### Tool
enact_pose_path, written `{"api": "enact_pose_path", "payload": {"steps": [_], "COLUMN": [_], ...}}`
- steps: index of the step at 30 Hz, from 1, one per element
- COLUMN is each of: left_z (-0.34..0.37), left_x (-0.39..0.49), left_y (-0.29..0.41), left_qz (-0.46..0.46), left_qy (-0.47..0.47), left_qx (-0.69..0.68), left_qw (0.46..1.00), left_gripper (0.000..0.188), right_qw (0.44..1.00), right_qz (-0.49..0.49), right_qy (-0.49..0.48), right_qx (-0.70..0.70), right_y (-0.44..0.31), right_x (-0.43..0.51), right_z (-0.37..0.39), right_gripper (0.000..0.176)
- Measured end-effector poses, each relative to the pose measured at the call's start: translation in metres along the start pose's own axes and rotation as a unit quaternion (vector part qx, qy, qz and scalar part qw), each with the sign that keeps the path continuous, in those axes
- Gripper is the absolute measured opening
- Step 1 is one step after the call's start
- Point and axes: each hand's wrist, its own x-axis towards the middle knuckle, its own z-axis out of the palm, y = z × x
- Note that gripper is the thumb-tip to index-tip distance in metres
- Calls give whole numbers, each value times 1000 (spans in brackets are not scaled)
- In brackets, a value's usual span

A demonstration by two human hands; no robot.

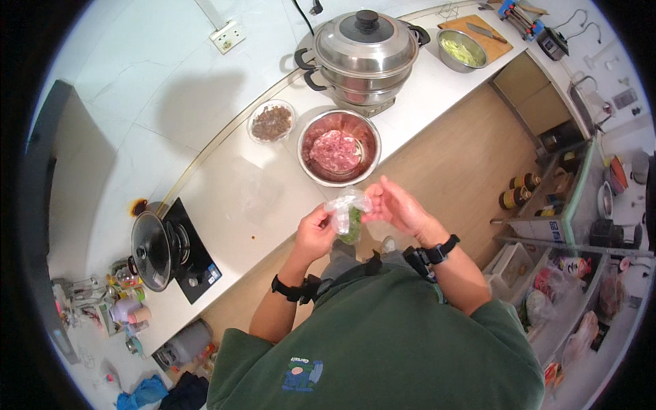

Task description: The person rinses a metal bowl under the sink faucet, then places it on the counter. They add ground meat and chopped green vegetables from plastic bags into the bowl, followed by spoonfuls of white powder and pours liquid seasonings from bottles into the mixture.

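My left hand [313, 234] grips the side of a clear plastic bag [348, 210] that has something chopped and green inside. On the bag's other side is my right hand [392, 207], palm turned inward and fingers apart; its fingertips are close to the plastic, and I cannot tell if they touch it. Just beyond the hands, a steel bowl [377, 148] on the counter holds raw ground meat [335, 151]. A clear dish [249, 128] with small brown pieces [271, 123] stands to the left of the bowl.
Behind the bowl stands a lidded steel steamer [366, 56]. Further right are a steel bowl of pale green shreds [458, 51] and a knife [486, 32] on a wooden board [499, 48]. At left, a covered wok [151, 251] sits beside a black cooktop [197, 271].
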Motion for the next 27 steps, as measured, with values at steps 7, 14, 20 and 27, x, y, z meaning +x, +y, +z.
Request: {"api": "enact_pose_path", "payload": {"steps": [7,14,20,27], "left_z": [63,96,87,62], "left_x": [-8,-28,-34,-31], "left_y": [41,56,40,29], "left_qz": [91,105,97,24], "left_qy": [-35,53,151,154], "left_qx": [71,129,-36,-244], "left_qw": [993,985,983,957], "left_gripper": [19,18,15,13], "right_qw": [919,930,930,943], "right_qz": [-170,-224,-265,-251], "right_qy": [0,134,230,210], "right_qx": [-357,-260,-114,-59], "right_y": [-16,-7,-8,-12], "right_x": [-77,-99,-120,-125], "right_z": [3,-8,-19,-16], "right_gripper": [46,12,16,16]}}
